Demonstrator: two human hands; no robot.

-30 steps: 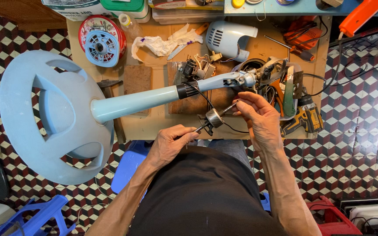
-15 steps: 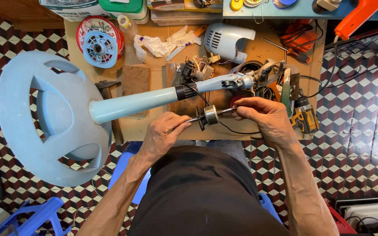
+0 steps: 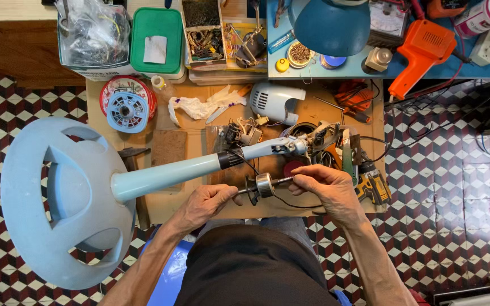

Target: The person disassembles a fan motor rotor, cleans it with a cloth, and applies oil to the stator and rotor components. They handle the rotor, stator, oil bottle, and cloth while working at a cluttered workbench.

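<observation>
I hold the small motor rotor [image 3: 263, 185] by its shaft ends: left hand [image 3: 208, 203] pinched shut on one end, right hand [image 3: 325, 190] closed on the other. It sits just below the pale blue fan stand [image 3: 165, 175] lying across the wooden workbench [image 3: 168, 148]. I judge this an inspection step; next calls for a steady two-handed grip.

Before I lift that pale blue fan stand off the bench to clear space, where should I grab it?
Probably the pale blue pole, near where it meets the round base, coming from above. The pole lies nearly level across the wooden bench and is slim enough to wrap, while the wide base overhangs the edge and likely carries the weight. The far end, by the black collar, trails wires.
</observation>
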